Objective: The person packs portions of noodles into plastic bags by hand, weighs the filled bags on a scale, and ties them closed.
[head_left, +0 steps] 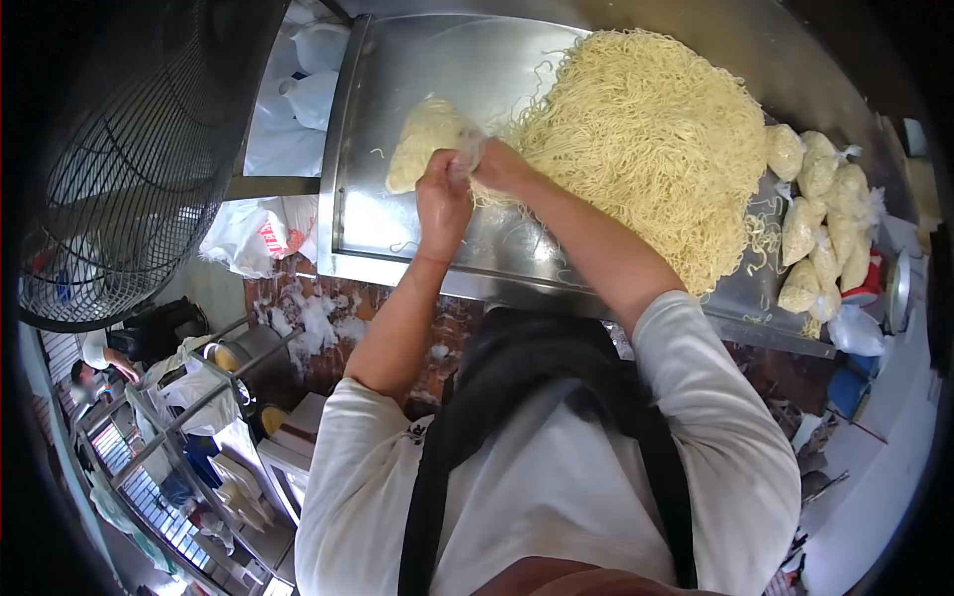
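Gripping the gathered top of a clear plastic bag of pale yellow noodles (421, 144) with tightly curled left hand (443, 196) and right hand (500, 167). Lying on or just above the shiny steel counter (447, 60), beside a large loose yellow noodle heap (651, 139). Probably light, soft, slick; best taken by the neck, unsqueezed.

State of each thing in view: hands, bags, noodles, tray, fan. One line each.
Noodle bag: filled, resting on the tray, top gathered; knotted or not, can't tell
Left hand: closed on the bag's gathered top
Right hand: closed, at the same gathered top
Noodle pile: loose, heaped, uncovered
Bags on the right: filled, clustered, several with tops cinched
Tray: metal, stray strands on it
Fan: grille on; spinning or not, can't tell
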### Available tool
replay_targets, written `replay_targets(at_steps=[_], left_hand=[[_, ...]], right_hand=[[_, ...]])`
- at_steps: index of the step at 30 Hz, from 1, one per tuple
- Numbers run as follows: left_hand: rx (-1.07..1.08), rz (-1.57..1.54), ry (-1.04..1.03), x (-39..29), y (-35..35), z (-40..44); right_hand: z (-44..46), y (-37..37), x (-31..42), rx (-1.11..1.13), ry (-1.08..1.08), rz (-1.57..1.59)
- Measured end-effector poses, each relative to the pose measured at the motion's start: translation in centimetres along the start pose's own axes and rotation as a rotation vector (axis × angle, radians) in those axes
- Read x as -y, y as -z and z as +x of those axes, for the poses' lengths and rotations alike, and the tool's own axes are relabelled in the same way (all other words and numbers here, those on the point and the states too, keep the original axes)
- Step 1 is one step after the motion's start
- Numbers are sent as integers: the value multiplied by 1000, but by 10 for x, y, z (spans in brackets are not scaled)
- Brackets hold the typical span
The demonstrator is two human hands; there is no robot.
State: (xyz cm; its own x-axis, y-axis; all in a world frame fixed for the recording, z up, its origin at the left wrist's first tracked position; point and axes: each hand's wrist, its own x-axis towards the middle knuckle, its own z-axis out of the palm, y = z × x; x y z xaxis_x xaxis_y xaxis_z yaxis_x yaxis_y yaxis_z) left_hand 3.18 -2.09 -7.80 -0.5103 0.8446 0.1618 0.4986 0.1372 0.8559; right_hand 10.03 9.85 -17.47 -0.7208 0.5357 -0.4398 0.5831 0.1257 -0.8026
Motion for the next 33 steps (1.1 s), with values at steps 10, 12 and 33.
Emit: replay_targets(at_steps=[10,12,33], left_hand=[[-170,-659,537,-12,9,38],[-136,-818,608,-1,15,46],[439,468,-460,-10,-26,25]], right_hand=[[-89,57,28,-190,270,-381],[-120,49,10,-423,260,-846],[-168,111,-31,-311,267,-434]])
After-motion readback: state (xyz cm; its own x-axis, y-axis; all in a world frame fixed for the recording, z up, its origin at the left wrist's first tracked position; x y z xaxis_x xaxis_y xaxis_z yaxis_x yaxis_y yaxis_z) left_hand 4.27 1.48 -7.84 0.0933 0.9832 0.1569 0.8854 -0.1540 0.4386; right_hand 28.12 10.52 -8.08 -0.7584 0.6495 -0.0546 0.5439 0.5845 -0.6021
